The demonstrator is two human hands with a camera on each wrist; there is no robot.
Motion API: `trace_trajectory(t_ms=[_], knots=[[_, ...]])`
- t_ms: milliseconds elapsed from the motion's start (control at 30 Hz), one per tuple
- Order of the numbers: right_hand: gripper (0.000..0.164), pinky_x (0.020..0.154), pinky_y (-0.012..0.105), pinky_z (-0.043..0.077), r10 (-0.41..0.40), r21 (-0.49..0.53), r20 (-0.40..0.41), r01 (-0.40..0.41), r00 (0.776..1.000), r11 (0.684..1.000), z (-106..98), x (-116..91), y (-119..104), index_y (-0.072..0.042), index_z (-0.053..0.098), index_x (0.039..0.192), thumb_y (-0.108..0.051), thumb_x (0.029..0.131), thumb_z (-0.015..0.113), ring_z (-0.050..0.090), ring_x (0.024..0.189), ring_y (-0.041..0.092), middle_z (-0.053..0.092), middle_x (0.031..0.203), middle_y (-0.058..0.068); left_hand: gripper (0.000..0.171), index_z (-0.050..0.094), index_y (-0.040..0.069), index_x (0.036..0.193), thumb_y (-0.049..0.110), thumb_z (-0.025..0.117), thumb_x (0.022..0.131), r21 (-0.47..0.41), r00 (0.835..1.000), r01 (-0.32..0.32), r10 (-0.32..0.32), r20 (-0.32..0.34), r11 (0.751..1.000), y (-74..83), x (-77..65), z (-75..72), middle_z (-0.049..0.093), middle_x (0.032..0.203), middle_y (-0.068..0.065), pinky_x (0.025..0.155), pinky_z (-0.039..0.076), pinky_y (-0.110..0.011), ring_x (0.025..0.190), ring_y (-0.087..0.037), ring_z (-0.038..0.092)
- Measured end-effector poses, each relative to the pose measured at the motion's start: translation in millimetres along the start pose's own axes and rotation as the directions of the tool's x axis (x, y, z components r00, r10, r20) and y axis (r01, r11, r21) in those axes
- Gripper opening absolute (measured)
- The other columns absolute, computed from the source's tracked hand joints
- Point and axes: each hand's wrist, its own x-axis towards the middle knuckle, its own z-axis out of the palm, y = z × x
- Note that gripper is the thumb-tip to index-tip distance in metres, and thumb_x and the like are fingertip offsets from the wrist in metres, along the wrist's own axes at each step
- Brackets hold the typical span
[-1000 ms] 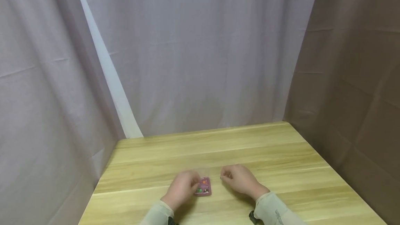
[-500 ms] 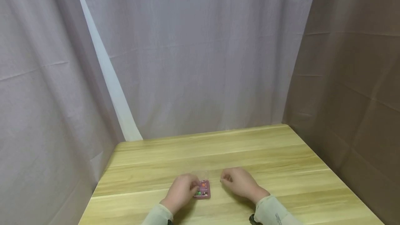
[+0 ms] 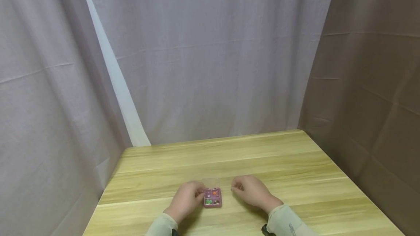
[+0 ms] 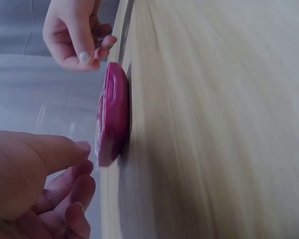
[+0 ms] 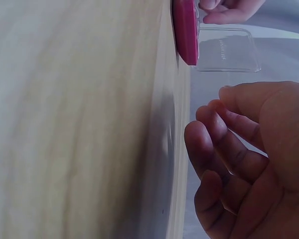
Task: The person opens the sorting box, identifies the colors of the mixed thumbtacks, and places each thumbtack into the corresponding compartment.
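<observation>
A small magenta pill box (image 3: 213,204) with compartments lies on the table, its clear lid (image 5: 229,50) swung back on the far side. Green pieces (image 3: 208,201) fill the near left compartment and an orange one (image 3: 214,193) the far right. Dark and white bits (image 3: 216,202) sit near right; a small pale piece (image 3: 208,195) is far left. My left hand (image 3: 187,197) is at the box's left side, fingers loosely bent with nothing visible between them. To the right of the box, apart from it, my right hand (image 3: 252,191) hovers loosely curled, thumb near the index fingertip, with nothing visible held.
The wood-grain table (image 3: 295,163) extends beyond both hands. Grey curtains (image 3: 210,65) stand along the back and left, and a darker brown one (image 3: 367,83) along the right.
My left hand has drawn back a little to the left, off the box, uncovering its left compartments and the pale piece. The right hand has stayed nearly still.
</observation>
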Motion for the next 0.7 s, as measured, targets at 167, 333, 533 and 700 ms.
trace_trajectory(t_ms=[167, 333, 533, 700], knots=[[0.006, 0.065, 0.032, 0.053, -0.003, -0.002, -0.004, 0.003, 1.000, 1.000, 2.9, -0.6, -1.3, -0.033, 0.068, 0.083, -0.031, 0.088, 0.069, 0.056, 0.070, 0.001, 0.064, 0.077, -0.020, 0.012, 0.071, 0.019, 0.095, 0.021, 0.074, 0.084, -0.015, 0.999, 0.033, -0.033, 0.005, 0.999, -9.2, -3.9, -3.9, 0.070, 0.083, 0.009, 0.068, 0.056, -0.028, 0.071, -0.001, 0.057], [0.006, 0.065, 0.032, 0.052, -0.021, -0.002, 0.011, 0.021, 1.000, 1.000, 4.2, -0.3, -4.9, -0.032, 0.067, 0.084, -0.030, 0.087, 0.071, 0.055, 0.069, 0.002, 0.063, 0.076, -0.019, 0.023, 0.069, 0.014, 0.105, 0.023, 0.074, 0.085, -0.021, 0.998, 0.052, -0.052, 0.021, 0.998, -14.5, -7.5, -8.1, 0.071, 0.085, 0.006, 0.069, 0.058, -0.029, 0.074, -0.002, 0.059], [0.006, 0.068, 0.035, 0.053, -0.025, 0.022, 0.058, 0.023, 0.998, 0.999, 3.5, 0.6, -14.3, -0.030, 0.067, 0.083, -0.031, 0.087, 0.071, 0.055, 0.070, 0.003, 0.063, 0.077, -0.017, 0.035, 0.066, 0.011, 0.118, 0.026, 0.072, 0.087, 0.011, 0.998, 0.065, -0.065, -0.009, 0.998, -14.7, -8.4, -14.4, 0.068, 0.087, 0.005, 0.067, 0.057, -0.028, 0.073, -0.002, 0.058], [0.010, 0.062, 0.031, 0.052, -0.001, 0.082, 0.140, -0.011, 0.990, 0.997, 8.8, 1.6, -20.6, -0.029, 0.066, 0.079, -0.033, 0.088, 0.069, 0.056, 0.062, 0.005, 0.063, 0.071, -0.016, 0.039, 0.062, 0.012, 0.128, 0.024, 0.067, 0.091, 0.003, 0.996, 0.076, -0.076, -0.038, 0.997, -6.3, -2.9, -20.7, 0.065, 0.092, 0.005, 0.067, 0.056, -0.028, 0.076, -0.004, 0.057]])
